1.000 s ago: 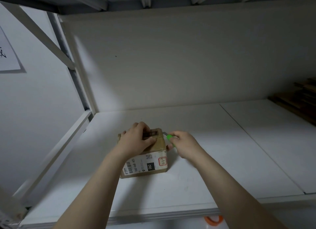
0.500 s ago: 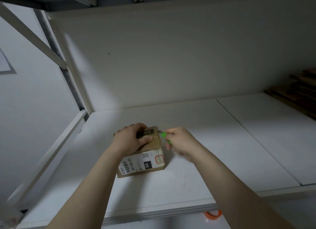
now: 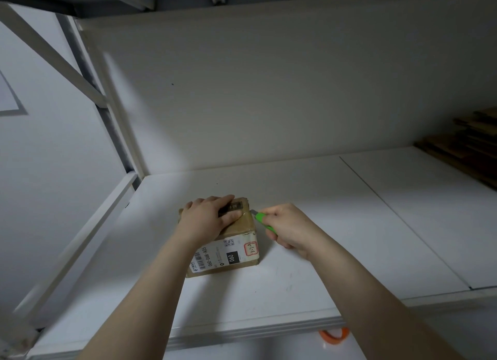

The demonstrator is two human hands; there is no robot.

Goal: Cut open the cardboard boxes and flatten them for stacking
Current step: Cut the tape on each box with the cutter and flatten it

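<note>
One box [image 3: 231,252], one knife [image 3: 259,216] — on a shelf [image 3: 295,279].
Left grip [image 3: 207,217] lies spread flat on the box; right grip [image 3: 287,228] curls round the knife — just beside the box.

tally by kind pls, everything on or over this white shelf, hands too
cardboard box: 1
green knife: 1
hands: 2, left hand and right hand
flattened cardboard pile: 1, sheets uncountable
total: 5

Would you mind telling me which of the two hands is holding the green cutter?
The right hand grips the green cutter beside the box; the left hand lies on the box top.
</note>
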